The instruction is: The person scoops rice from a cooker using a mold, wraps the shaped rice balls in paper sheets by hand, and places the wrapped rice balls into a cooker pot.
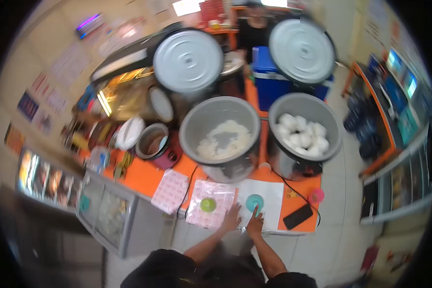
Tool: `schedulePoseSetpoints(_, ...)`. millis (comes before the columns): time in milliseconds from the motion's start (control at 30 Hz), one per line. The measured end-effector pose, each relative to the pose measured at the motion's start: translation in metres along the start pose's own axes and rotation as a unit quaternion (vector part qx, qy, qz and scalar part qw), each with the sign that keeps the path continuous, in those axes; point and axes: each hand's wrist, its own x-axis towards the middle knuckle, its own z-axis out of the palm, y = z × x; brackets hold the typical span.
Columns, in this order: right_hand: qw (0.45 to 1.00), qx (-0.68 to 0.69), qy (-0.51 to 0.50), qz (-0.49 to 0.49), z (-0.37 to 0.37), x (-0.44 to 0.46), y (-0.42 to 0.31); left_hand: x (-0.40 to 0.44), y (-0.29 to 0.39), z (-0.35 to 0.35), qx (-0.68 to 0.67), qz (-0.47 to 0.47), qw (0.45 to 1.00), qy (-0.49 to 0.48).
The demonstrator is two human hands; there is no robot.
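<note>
My left hand (231,217) lies with its fingers spread at the right edge of a pink-printed wrapper sheet (201,189), on which a small green cup (208,205) sits. My right hand (256,223) reaches with one finger to the lower edge of a teal bowl-shaped thing (255,202), which rests on white paper (272,197). The other fingers of that hand look curled; whether anything is in them is too small to tell. Behind the papers stand a large pot with some white rice (221,106) and a pot of round white wrapped bundles (300,139).
A black phone (297,217), a pink cup (316,195) and yellow scissors (291,193) lie on the orange table (273,222) at the right. Cables cross the tabletop. More wrapper sheets (170,191) and a small pot (152,141) are at the left. A person (253,30) is behind the table.
</note>
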Motion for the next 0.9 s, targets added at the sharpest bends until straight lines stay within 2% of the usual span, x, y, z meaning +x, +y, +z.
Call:
schedulePoseSetpoints(33, 1.000, 0.001, -0.010, -0.006, 0.001, 0.004, 0.000, -0.001, -0.006, 0.010, 0.045, -0.036, 0.997, -0.051)
schedulePoseSetpoints(67, 1.000, 0.002, -0.027, -0.008, 0.003, -0.001, 0.000, -0.003, -0.006, 0.018, 0.100, -0.040, 0.992, -0.060)
schedulePoseSetpoints(167, 0.992, 0.059, -0.108, -0.039, -0.010, 0.007, 0.011, -0.005, 0.000, 0.029, 0.159, -0.065, 0.985, -0.028)
schedulePoseSetpoints(300, 0.966, 0.127, -0.218, -0.062, -0.038, 0.032, 0.024, -0.002, 0.008, 0.027, 0.140, -0.086, 0.986, -0.027)
schedulePoseSetpoints(367, 0.982, 0.114, -0.103, -0.107, -0.019, 0.037, 0.037, 0.005, 0.003, 0.040, 0.132, -0.070, 0.988, 0.034)
schedulePoseSetpoints(467, 0.985, 0.150, -0.007, -0.084, -0.030, 0.039, 0.016, 0.028, -0.005, 0.031, 0.175, -0.056, 0.978, 0.102)
schedulePoseSetpoints(500, 0.972, 0.173, 0.044, -0.155, -0.021, 0.039, 0.015, 0.033, -0.005, 0.024, 0.190, -0.034, 0.976, 0.106)
schedulePoseSetpoints(567, 0.974, 0.205, 0.003, -0.097, 0.011, 0.041, 0.019, 0.041, -0.016, 0.027, 0.112, -0.046, 0.990, 0.069)
schedulePoseSetpoints(600, 0.981, 0.164, -0.010, -0.105, 0.026, 0.042, 0.029, 0.043, -0.017, 0.025, 0.108, -0.051, 0.991, 0.062)
schedulePoseSetpoints(633, 0.980, 0.171, 0.012, -0.098, 0.016, 0.037, 0.023, 0.042, -0.013, 0.027, 0.101, -0.059, 0.991, 0.062)
schedulePoseSetpoints(700, 0.982, 0.169, 0.031, -0.083, -0.001, 0.034, 0.016, 0.040, -0.016, 0.018, 0.115, -0.011, 0.991, 0.071)
schedulePoseSetpoints(800, 0.989, 0.092, -0.076, -0.086, -0.034, 0.042, 0.027, 0.037, -0.009, 0.009, 0.155, -0.019, 0.987, 0.046)
schedulePoseSetpoints(900, 0.995, 0.024, -0.012, -0.101, -0.019, 0.042, 0.029, 0.036, -0.007, 0.006, 0.095, -0.018, 0.992, 0.085)
